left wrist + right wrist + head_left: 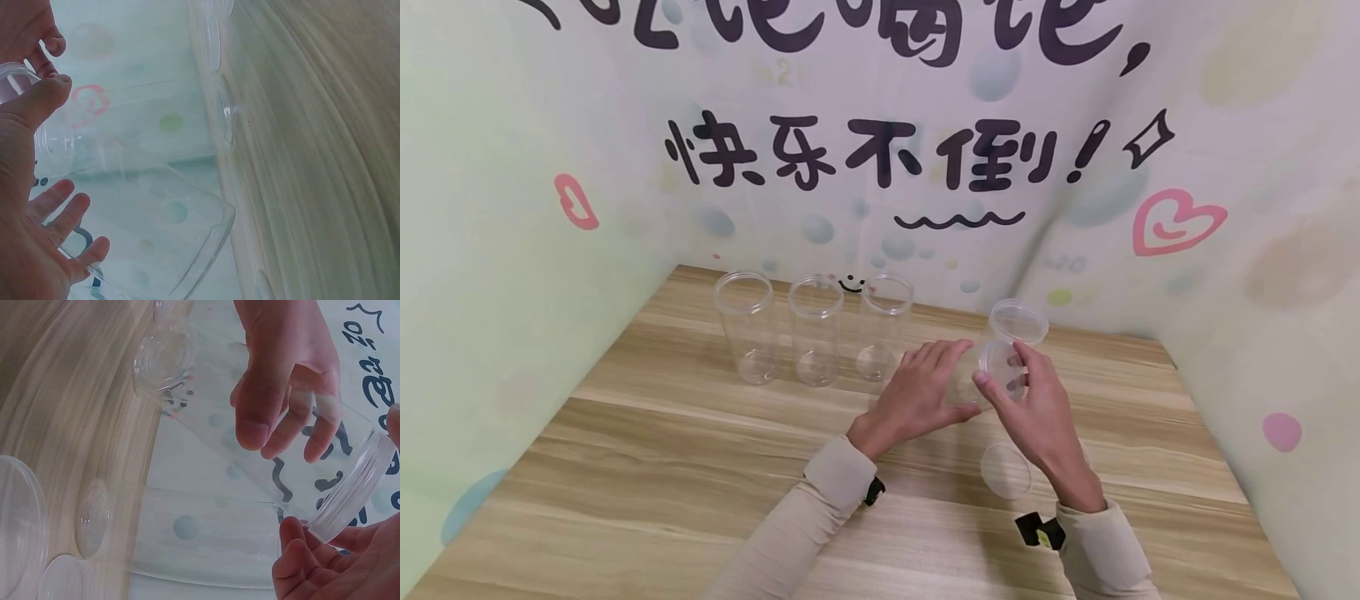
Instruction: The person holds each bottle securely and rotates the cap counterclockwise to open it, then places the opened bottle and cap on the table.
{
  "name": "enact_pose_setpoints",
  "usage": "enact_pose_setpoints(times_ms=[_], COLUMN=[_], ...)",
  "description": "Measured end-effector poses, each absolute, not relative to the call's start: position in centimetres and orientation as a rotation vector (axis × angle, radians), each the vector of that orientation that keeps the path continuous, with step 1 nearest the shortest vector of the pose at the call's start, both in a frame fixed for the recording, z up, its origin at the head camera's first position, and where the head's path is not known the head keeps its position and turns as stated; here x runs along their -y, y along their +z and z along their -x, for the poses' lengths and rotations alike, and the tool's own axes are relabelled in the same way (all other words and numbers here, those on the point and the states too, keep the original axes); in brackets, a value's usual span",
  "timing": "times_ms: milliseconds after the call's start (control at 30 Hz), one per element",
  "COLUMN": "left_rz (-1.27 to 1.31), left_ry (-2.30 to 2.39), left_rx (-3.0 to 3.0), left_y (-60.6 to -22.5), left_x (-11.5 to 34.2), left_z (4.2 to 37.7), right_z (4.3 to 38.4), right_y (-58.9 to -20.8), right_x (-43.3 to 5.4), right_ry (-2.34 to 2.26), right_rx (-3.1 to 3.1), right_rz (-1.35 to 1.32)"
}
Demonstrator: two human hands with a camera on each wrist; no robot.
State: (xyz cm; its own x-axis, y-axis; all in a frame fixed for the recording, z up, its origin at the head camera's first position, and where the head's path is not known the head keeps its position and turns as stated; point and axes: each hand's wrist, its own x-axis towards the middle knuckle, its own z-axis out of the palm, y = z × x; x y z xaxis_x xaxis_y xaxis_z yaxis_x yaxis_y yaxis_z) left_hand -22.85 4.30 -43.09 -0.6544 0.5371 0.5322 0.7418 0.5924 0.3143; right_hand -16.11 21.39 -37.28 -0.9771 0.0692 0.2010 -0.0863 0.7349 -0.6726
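Observation:
A clear plastic jar (178, 219) is held tilted above the table between both hands. My left hand (917, 392) wraps its body, thumb on one side and fingers on the other. At the jar's mouth end is a clear round lid (356, 487) with a thick edge. My right hand (1037, 404) grips that lid by its edge, thumb and fingers on opposite sides. Behind the hands stands another clear jar (1018, 322), its lower part hidden by them. A loose clear lid (1006, 471) lies flat on the table, left of the right wrist.
Three clear jars stand upright in a row to the left: one jar (748, 333), a middle jar (816, 333) and a third jar (886, 329). Printed cloth walls (850, 242) border the wooden table (700, 467) at the back and sides.

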Motion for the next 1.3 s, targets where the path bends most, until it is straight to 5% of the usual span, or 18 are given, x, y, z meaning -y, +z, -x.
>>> enact_pose_setpoints(times_ms=[1300], left_rz=[1.136], left_ry=[-0.934], left_rx=[2.487], left_y=[-43.39], left_x=[-3.54], left_z=[23.2], right_z=[16.08], right_y=[-37.52], right_x=[-22.19], right_ry=[1.005], right_rx=[2.655], right_rz=[-0.262])
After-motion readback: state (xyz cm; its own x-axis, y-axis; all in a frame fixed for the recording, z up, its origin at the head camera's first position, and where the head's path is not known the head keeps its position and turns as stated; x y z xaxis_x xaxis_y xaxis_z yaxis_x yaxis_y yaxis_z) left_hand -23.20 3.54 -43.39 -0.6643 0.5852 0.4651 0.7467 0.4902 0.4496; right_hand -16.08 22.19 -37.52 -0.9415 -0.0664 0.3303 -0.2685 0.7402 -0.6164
